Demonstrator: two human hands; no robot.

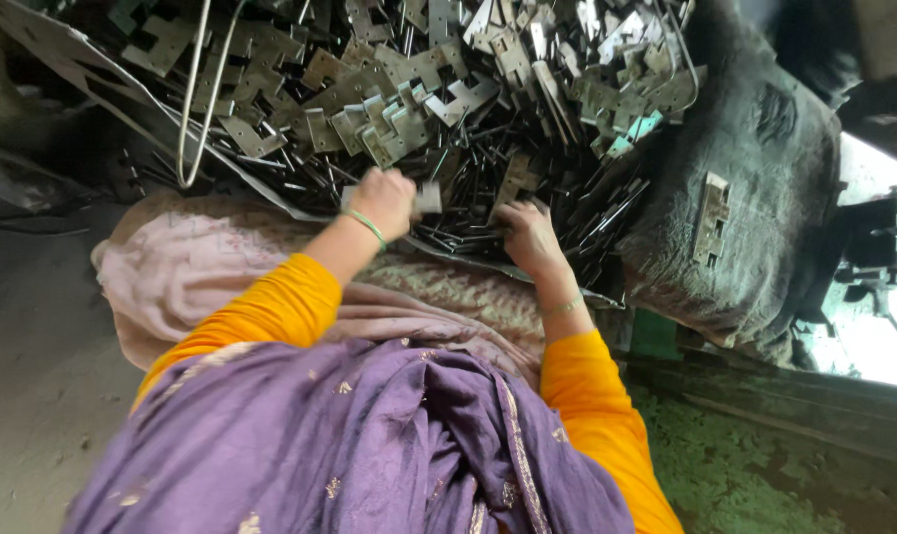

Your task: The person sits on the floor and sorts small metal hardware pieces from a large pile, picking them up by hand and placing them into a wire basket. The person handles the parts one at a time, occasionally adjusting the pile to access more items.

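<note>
Two hands in the pile, that's what I have on the head view. Left hand [381, 201] is clenched around a small flat metal plate [428, 198]; one pale end sticks out of the fist toward the right, so I read its long axis as roughly left-right across the frame, lying about level. Right hand [530, 235] sits just beside it, fingers curled down into the thin metal rods [468, 235] at the near edge of the heap; I can't tell whether it is gripping one or only touching them. Behind both hands a big heap of notched metal plates [399, 119] fills the top of the frame, stacked every which way, no common direction. A bent wire loop [193, 99] hangs down over the left side of it. One more notched plate [711, 220] lies alone on the dark sack [765, 178] to the right, long axis running up-down. Progress, my judgement: early. One plate in hand, one set apart on the sack, the heap looks barely touched, no sorted stack visible. Pink cloth [172, 267] covers the lap below the hands.
</note>
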